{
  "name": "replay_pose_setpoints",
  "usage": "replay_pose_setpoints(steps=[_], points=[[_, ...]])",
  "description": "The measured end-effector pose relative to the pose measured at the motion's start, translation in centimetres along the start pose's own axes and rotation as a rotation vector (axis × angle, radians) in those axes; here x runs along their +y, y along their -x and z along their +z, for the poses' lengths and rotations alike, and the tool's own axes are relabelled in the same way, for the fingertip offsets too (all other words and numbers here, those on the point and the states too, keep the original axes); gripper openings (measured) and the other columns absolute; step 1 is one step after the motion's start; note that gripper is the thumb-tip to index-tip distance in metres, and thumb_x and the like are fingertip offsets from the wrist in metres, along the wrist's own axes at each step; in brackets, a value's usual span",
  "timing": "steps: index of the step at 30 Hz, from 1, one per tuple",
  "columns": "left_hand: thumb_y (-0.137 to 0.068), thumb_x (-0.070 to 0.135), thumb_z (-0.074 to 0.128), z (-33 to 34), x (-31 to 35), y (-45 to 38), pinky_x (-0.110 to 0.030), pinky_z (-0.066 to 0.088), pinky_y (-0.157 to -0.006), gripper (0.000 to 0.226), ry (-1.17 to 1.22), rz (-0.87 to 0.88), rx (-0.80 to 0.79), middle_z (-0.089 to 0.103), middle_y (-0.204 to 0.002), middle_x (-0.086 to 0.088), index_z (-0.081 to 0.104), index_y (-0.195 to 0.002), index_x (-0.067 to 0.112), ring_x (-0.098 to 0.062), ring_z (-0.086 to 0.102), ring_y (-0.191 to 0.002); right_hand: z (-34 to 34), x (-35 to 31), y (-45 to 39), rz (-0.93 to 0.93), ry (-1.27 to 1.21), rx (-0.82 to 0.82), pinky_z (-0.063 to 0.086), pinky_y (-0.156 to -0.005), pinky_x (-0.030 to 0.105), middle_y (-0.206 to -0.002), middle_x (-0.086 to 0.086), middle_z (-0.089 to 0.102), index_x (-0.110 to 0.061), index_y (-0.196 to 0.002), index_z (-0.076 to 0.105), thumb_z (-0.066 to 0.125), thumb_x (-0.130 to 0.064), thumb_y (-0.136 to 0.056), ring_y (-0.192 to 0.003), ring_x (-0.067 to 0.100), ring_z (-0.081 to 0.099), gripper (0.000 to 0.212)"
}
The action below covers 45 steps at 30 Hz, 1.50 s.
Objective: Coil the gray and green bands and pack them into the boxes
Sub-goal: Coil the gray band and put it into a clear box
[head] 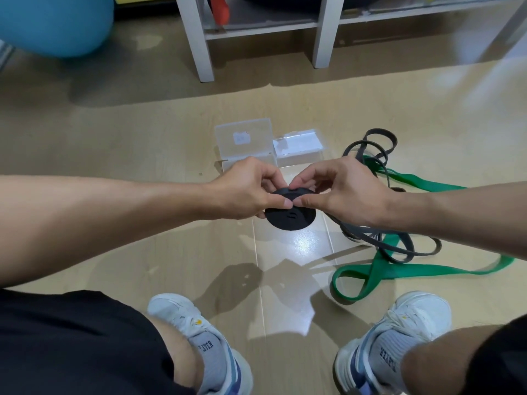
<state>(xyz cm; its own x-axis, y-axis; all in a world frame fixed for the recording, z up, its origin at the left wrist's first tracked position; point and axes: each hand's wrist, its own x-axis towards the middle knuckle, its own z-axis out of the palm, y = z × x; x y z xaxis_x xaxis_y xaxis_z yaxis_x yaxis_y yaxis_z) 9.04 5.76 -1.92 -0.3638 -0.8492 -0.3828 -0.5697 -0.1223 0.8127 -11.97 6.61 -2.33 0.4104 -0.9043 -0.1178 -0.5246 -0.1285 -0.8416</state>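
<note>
A tightly wound dark gray coil [289, 219] hangs above the floor between both hands. My left hand [245, 189] pinches its left rim with thumb and fingers. My right hand [339, 189] pinches its top right edge. The tail of the gray band runs under my right hand to loose gray loops [370, 146] on the floor at the right. A green band [399, 269] lies uncoiled under and around those loops. Two clear plastic boxes stand beyond the hands, one on the left [242, 138] with its lid up and one on the right [299, 146].
A white shelf unit [205, 52] stands at the back. A blue exercise ball [57, 24] sits at the far left. My two feet in white sneakers [182, 315] [413, 317] rest on the wooden floor near the bottom edge.
</note>
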Motion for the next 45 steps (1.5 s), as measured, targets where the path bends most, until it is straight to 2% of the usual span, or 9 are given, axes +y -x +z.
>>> replay_pose_setpoints(steps=[8,14,18,22,25,29,34,40,45], points=[[-0.089,0.004,0.075,-0.6,-1.5,0.2,-0.056,0.060,-0.090,0.019,0.255,-0.051,0.007,0.071,-0.102,-0.023,0.059,-0.082,0.011,-0.039,0.072,-0.102,-1.0,1.2,-0.3,0.086,-0.088,0.062,0.057,-0.071,0.026,-0.076,-0.005,0.076,-0.016,-0.090,0.066,0.090,-0.017,-0.074,-0.068,0.010,0.068,0.029],[-0.073,0.032,0.092,-0.3,-0.8,0.2,-0.043,0.059,-0.078,0.033,0.042,-0.062,-0.036,0.075,-0.083,0.007,0.073,-0.098,0.023,-0.016,0.069,-0.077,-0.4,0.2,0.0,0.020,0.065,0.053,0.054,-0.069,0.014,-0.078,-0.010,0.076,-0.026,-0.086,0.076,0.089,-0.021,-0.076,-0.071,0.001,0.070,0.017],[-0.080,0.026,0.087,0.3,-0.4,0.1,-0.036,0.056,-0.067,0.009,-0.080,0.026,-0.023,0.072,-0.066,0.007,0.078,-0.082,0.023,-0.010,0.063,-0.058,0.1,0.0,0.5,-0.026,0.110,0.032,0.055,-0.075,0.016,-0.080,-0.018,0.075,-0.033,-0.094,0.078,0.086,-0.026,-0.080,-0.079,-0.003,0.070,0.017],[-0.085,0.018,0.082,-0.1,-0.8,0.1,-0.038,0.062,-0.076,0.004,-0.028,0.022,0.033,0.077,-0.075,-0.007,0.083,-0.087,0.022,-0.014,0.067,-0.069,-0.5,0.6,0.1,-0.011,0.100,0.023,0.059,-0.083,0.031,-0.085,-0.011,0.077,-0.039,-0.103,0.076,0.085,-0.031,-0.080,-0.081,0.006,0.073,0.026],[-0.086,0.014,0.081,-0.6,-1.2,-0.1,-0.039,0.064,-0.080,0.005,0.040,-0.018,0.069,0.077,-0.077,-0.006,0.081,-0.091,0.013,-0.015,0.070,-0.074,-1.0,1.2,-0.1,0.061,-0.017,0.051,0.060,-0.085,0.034,-0.085,-0.008,0.078,-0.025,-0.102,0.074,0.088,-0.023,-0.077,-0.082,0.013,0.074,0.028],[-0.086,0.014,0.081,-0.5,-1.4,0.1,-0.045,0.061,-0.083,0.008,0.048,-0.038,0.005,0.071,-0.078,-0.004,0.075,-0.091,0.014,-0.015,0.066,-0.072,-0.6,1.4,-0.1,0.058,-0.008,0.076,0.059,-0.077,0.030,-0.080,-0.005,0.076,-0.020,-0.091,0.074,0.087,-0.022,-0.079,-0.076,0.015,0.072,0.018],[-0.079,0.026,0.088,0.0,-0.6,0.0,-0.044,0.060,-0.070,0.014,-0.072,0.016,-0.022,0.076,-0.076,0.000,0.078,-0.087,0.019,-0.014,0.069,-0.065,0.3,0.7,0.0,-0.007,0.064,0.028,0.055,-0.078,0.016,-0.076,-0.022,0.073,-0.031,-0.094,0.078,0.083,-0.025,-0.083,-0.078,-0.002,0.070,0.014],[-0.078,0.015,0.088,-0.5,-1.4,-0.1,-0.035,0.058,-0.068,0.014,-0.016,-0.060,0.005,0.074,-0.074,-0.005,0.075,-0.082,0.011,-0.012,0.067,-0.066,-0.7,1.0,-0.2,0.056,0.048,-0.052,0.057,-0.080,0.025,-0.081,-0.009,0.076,-0.032,-0.103,0.075,0.088,-0.030,-0.077,-0.077,0.008,0.071,0.030],[-0.081,0.008,0.084,-0.8,-1.7,0.1,-0.032,0.057,-0.076,0.013,0.121,-0.078,-0.021,0.075,-0.085,-0.011,0.072,-0.083,0.011,-0.015,0.069,-0.073,-0.8,1.6,0.1,0.120,0.046,-0.036,0.056,-0.072,0.021,-0.080,-0.007,0.077,-0.025,-0.090,0.078,0.087,-0.029,-0.078,-0.070,0.004,0.068,0.016]])
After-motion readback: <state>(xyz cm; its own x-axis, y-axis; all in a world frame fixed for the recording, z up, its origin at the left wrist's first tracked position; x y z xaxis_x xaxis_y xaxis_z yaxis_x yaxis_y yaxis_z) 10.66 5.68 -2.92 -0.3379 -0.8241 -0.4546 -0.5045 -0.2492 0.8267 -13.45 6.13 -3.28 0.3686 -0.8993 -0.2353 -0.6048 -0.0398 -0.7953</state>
